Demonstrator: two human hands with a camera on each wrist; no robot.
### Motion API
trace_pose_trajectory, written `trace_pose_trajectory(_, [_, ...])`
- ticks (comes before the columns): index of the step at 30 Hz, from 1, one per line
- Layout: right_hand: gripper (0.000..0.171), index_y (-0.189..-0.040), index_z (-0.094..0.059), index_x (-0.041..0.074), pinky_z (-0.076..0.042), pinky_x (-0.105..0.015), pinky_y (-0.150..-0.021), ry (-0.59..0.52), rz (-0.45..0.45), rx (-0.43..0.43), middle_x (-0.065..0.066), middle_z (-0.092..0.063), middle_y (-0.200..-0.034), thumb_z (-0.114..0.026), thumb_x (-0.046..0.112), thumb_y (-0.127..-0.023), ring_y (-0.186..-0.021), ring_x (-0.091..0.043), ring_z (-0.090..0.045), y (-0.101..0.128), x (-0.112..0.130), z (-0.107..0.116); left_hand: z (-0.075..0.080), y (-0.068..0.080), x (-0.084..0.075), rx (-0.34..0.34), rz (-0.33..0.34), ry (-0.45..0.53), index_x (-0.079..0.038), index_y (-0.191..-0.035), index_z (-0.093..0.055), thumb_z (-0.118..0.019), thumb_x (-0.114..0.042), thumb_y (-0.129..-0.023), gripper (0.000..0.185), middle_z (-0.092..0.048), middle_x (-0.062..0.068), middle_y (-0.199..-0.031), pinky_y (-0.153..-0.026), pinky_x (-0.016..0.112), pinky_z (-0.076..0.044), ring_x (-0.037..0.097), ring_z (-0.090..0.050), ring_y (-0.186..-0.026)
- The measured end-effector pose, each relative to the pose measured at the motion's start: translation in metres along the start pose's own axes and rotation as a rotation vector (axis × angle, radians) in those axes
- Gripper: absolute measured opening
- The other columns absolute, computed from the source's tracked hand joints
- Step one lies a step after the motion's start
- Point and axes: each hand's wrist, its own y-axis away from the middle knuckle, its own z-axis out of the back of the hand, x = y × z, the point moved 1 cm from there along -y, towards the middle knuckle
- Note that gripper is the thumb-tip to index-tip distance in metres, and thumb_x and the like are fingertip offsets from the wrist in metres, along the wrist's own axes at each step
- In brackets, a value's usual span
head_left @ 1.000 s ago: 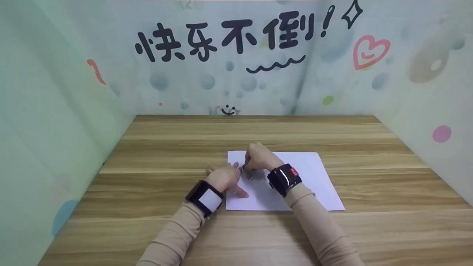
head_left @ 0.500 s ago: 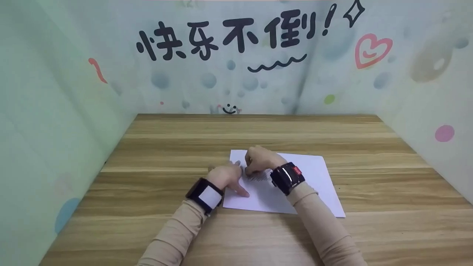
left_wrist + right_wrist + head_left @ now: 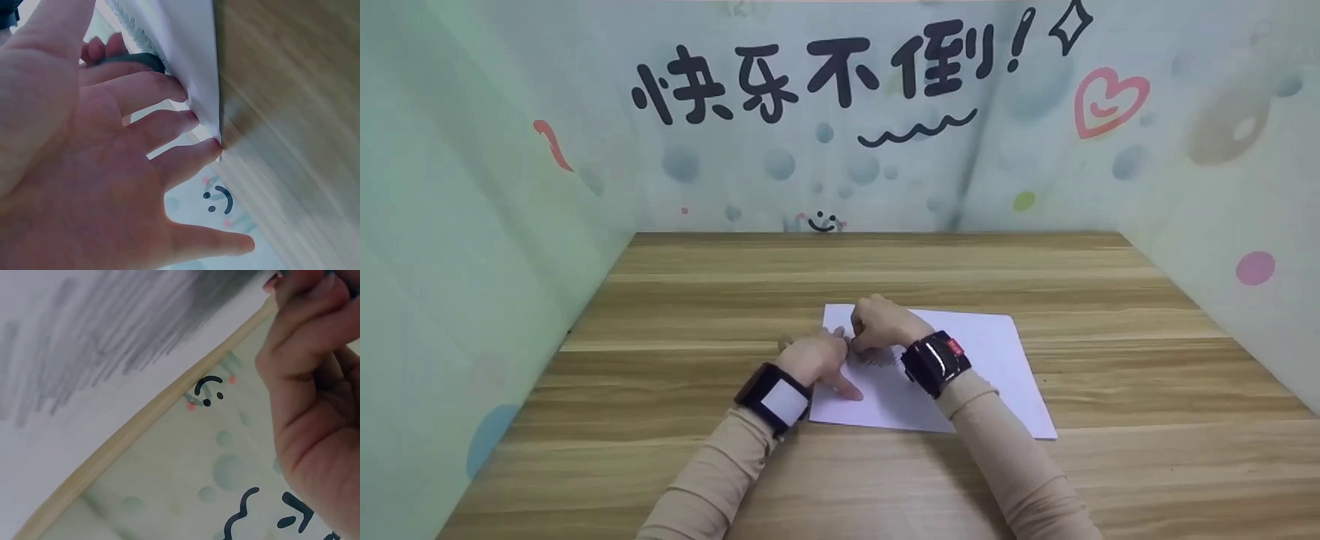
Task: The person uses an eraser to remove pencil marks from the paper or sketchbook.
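Note:
A white sheet of paper (image 3: 997, 375) lies on the table, with a patch of grey hatched strokes (image 3: 129, 337) on it. My left hand (image 3: 817, 360) rests across the paper's left edge, its fingers spread; in the left wrist view the fingertips are right at the edge. My right hand (image 3: 885, 322) is over the hatching, close beside the left. Its curled fingers pinch a dark, rounded piece (image 3: 140, 60) against the sheet. Most of that piece is hidden by the fingers, so I cannot tell its kind.
The wood-grain table (image 3: 720, 285) extends around the sheet on all sides. Behind it rises a pale printed backdrop (image 3: 735, 172) with large black characters. Similar curtains (image 3: 450, 262) enclose the left and right. Dark wrist straps (image 3: 937, 364) sit over both beige sleeves.
The sheet has turned slightly clockwise, its near right corner coming closer to me. My right hand shifts slightly back and forth over the hatching. The left hand stays nearly in place.

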Motion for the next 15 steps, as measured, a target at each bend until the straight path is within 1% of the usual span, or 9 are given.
trace_pose_trajectory(3, [0.008, -0.068, -0.069, 0.004, -0.044, -0.017, -0.046, -0.027, -0.019, 0.043, 0.001, -0.062, -0.058, -0.072, 0.011, -0.067, -0.048, -0.006, -0.051, 0.0005, -0.0004, 0.0007, 0.0006, 0.0003, 0.0005, -0.003, -0.003, 0.003, -0.014, -0.137, -0.043, -0.071, -0.059, -0.066, 0.089, -0.023, 0.002, -0.153, -0.097, 0.073, -0.023, 0.031, -0.029, -0.137])
trace_pose_trajectory(7, [0.009, -0.068, -0.069, 0.005, -0.043, -0.017, -0.047, -0.020, -0.014, 0.028, 0.002, -0.062, -0.058, -0.072, 0.013, -0.068, -0.049, -0.005, -0.051, 0.0002, -0.0009, 0.0011, 0.0004, 0.0017, 0.0018, -0.013, -0.006, 0.013, -0.014, -0.137, -0.043, -0.072, -0.059, -0.066, 0.088, -0.024, 0.002, -0.153, -0.097, 0.074, -0.022, 0.031, -0.029, -0.137])
trace_pose_trajectory(11, [0.010, -0.070, -0.070, 0.005, -0.044, -0.017, -0.048, -0.023, -0.007, 0.064, -0.001, -0.065, -0.060, -0.073, 0.014, -0.068, -0.049, -0.005, -0.052, -0.0002, 0.0004, 0.0011, -0.0004, 0.0030, 0.0035, -0.039, -0.016, 0.035, -0.011, -0.134, -0.047, -0.073, -0.058, -0.065, 0.088, -0.028, 0.004, -0.151, -0.096, 0.075, -0.021, 0.032, -0.033, -0.134])
trace_pose_trajectory(15, [0.011, -0.070, -0.070, 0.004, -0.041, -0.016, -0.047, -0.013, 0.016, 0.021, 0.000, -0.064, -0.061, -0.074, 0.014, -0.067, -0.050, -0.005, -0.050, 0.0014, -0.0023, 0.0020, 0.0001, 0.0023, 0.0013, -0.037, -0.012, 0.033, -0.012, -0.135, -0.046, -0.074, -0.058, -0.064, 0.089, -0.029, 0.003, -0.151, -0.097, 0.074, -0.020, 0.030, -0.034, -0.134])
